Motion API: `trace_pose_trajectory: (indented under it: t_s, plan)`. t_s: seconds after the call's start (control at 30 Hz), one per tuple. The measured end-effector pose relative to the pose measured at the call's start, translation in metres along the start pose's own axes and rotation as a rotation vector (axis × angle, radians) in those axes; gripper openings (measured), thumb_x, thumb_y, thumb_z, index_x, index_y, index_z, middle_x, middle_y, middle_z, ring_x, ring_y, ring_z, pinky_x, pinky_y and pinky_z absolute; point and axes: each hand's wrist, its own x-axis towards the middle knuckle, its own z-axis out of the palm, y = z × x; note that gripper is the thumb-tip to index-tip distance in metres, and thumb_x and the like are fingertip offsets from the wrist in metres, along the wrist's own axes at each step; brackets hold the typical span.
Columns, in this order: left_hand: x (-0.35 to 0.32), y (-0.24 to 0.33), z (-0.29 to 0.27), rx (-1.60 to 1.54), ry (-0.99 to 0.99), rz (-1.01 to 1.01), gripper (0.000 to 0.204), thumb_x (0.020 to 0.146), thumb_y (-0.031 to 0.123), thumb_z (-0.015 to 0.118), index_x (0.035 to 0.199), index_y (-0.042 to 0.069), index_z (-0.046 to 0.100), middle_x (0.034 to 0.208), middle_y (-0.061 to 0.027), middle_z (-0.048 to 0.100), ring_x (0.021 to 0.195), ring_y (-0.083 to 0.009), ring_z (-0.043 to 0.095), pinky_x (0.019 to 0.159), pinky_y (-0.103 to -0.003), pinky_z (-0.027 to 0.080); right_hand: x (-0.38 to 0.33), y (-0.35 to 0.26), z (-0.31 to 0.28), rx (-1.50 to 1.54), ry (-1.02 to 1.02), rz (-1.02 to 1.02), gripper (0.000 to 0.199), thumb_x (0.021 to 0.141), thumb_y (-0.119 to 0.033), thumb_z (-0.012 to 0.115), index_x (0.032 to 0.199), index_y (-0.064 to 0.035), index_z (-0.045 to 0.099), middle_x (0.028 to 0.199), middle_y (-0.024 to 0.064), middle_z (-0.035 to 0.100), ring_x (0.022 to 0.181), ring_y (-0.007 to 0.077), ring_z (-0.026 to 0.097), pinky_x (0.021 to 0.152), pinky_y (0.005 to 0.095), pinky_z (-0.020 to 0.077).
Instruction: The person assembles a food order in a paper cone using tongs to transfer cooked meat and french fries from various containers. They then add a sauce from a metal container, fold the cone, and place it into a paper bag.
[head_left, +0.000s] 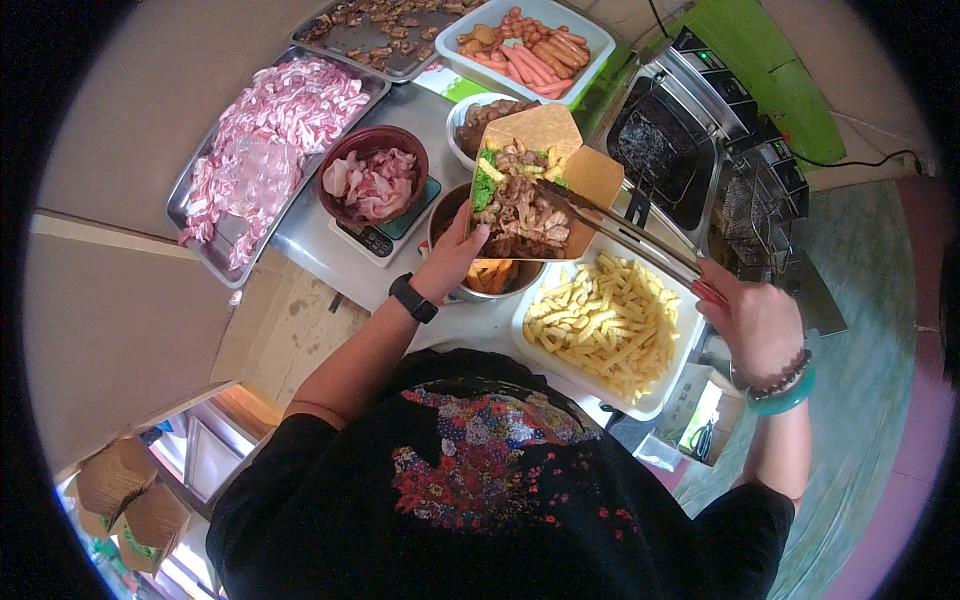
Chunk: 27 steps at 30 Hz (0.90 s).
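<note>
My left hand [450, 258] grips the left side of an open kraft takeout box [594, 180], raised above a metal pot [500, 290]. Inside the box lie sliced cooked meat [515, 215], green leaves [485, 185] and pale yellow pieces near the far end. My right hand [752, 322] is closed around the handles of metal tongs [645, 242]. Their dark tips reach into the box and touch the meat; whether they pinch a piece I cannot tell. Orange pieces show in the pot, partly hidden by the box.
French fries [605, 325] fill a white tray [527, 343] below the box. A brown bowl of raw meat [325, 190] rests on a scale [372, 242]. Further left is a metal tray [190, 180] of sliced raw meat; sausages [530, 62] lie behind. A deep fryer [665, 140] stands at right.
</note>
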Motion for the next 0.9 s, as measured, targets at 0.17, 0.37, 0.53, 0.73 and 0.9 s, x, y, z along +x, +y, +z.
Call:
trace_pose_trajectory:
  t_s: [0.17,0.37,0.53,0.73,0.9]
  plan:
    - [0.009,-0.023,-0.013,0.385,0.028,0.206,0.054,0.087,0.02,0.044,0.131,-0.003,0.021,0.125,-0.0203,0.039,0.116,-0.0256,0.038,0.098,-0.032,0.028,-0.009,0.022,-0.002,0.167,0.016,0.055,0.034,0.075,-0.026,0.06,0.107,-0.0162,0.056,0.074,0.0149,0.06,0.066,0.0307,0.059,0.057,0.038,0.0473]
    - [0.01,0.0,-0.026,0.635,0.042,0.228,0.059,0.086,0.023,0.046,0.129,-0.007,0.021,0.121,-0.0271,0.04,0.114,-0.0347,0.04,0.096,-0.037,0.031,-0.03,0.042,0.007,0.624,0.137,0.161,0.042,0.076,-0.018,0.063,0.114,-0.0064,0.052,0.08,0.0122,0.062,0.063,0.0236,0.06,0.059,0.0297,0.0474]
    - [0.005,0.011,-0.031,0.519,0.013,0.158,0.057,0.086,0.022,0.047,0.13,-0.005,0.023,0.117,-0.0209,0.046,0.108,-0.0269,0.046,0.092,-0.033,0.035,-0.044,0.056,0.023,1.033,0.241,0.443,0.044,0.084,-0.02,0.057,0.122,-0.0024,0.045,0.072,-0.0013,0.054,0.053,0.0053,0.047,0.044,0.018,0.0373]
    - [-0.02,0.018,-0.041,0.334,0.258,0.331,0.038,0.091,0.02,0.041,0.122,-0.001,0.041,0.106,-0.0092,0.053,0.097,-0.014,0.05,0.083,-0.025,0.039,-0.038,0.093,0.082,1.221,0.293,0.61,0.043,0.086,-0.019,0.052,0.125,-0.0046,0.041,0.061,-0.0045,0.046,0.045,0.0014,0.038,0.036,0.015,0.0271]
    - [-0.036,-0.018,-0.068,0.292,0.405,0.238,0.032,0.092,0.022,0.037,0.111,-0.001,0.049,0.092,-0.0081,0.057,0.088,-0.0157,0.053,0.078,-0.026,0.04,-0.001,0.089,0.144,0.923,0.203,0.799,0.044,0.084,-0.027,0.056,0.12,-0.0039,0.047,0.06,-0.0007,0.051,0.044,0.004,0.04,0.038,0.0181,0.031]
